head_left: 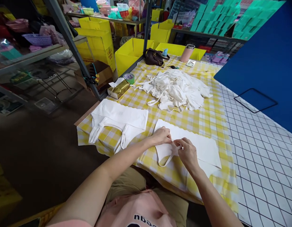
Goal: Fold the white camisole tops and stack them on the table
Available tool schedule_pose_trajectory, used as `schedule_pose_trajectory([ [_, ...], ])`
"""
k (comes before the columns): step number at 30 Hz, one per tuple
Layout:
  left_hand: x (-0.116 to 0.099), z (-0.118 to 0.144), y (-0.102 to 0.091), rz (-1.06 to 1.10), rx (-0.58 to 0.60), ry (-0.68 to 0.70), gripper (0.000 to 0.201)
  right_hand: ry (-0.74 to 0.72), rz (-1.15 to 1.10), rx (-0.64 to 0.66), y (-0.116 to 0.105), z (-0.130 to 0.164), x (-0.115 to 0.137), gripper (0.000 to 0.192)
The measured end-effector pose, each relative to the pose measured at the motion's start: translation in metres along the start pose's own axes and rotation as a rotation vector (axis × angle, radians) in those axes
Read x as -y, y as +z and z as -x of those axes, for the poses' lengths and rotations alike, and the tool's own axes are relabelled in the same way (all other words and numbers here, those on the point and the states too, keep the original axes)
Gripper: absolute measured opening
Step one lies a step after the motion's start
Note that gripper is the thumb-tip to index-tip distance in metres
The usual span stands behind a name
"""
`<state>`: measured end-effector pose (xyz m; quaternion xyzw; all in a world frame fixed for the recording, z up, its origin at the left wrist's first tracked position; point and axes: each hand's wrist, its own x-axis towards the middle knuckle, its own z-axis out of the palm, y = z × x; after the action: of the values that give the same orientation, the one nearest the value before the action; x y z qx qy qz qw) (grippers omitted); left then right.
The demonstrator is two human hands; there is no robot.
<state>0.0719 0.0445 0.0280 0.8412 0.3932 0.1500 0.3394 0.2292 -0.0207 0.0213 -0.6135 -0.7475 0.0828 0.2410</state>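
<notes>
On the checked cloth (136, 101), a dark handbag (153, 57) stands near a pink bottle (186, 53). A green tape roll (132, 80) is beside a golden tissue pack (119, 89).

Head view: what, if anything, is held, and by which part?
The white garment before the person: the right hand pinches a strap; the left hand is at the fabric beside it, exact grip unclear.

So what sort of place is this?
Probably a garment workshop or packing room: a heap of white garments lies on the checked tablecloth, large yellow boxes stand behind, and green items are stacked farther back.
</notes>
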Motion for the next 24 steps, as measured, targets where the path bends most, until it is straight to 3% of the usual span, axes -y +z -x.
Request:
schedule_pose_trajectory([
  [7,0.005,-0.002,0.001,-0.019,0.026,0.019,0.012,0.214,-0.064,0.009,-0.001,-0.006,0.007,0.024],
  [13,0.008,0.002,-0.001,-0.003,0.059,0.046,0.014,0.427,-0.516,0.009,-0.023,-0.002,0.011,0.03],
  [20,0.014,0.014,-0.007,-0.038,0.133,0.134,0.022,0.646,-1.206,0.309,-0.034,0.036,0.036,0.053],
  [24,0.017,0.02,-0.016,-0.049,0.227,0.167,0.033,0.694,-1.227,0.356,-0.033,0.076,0.061,0.05],
])
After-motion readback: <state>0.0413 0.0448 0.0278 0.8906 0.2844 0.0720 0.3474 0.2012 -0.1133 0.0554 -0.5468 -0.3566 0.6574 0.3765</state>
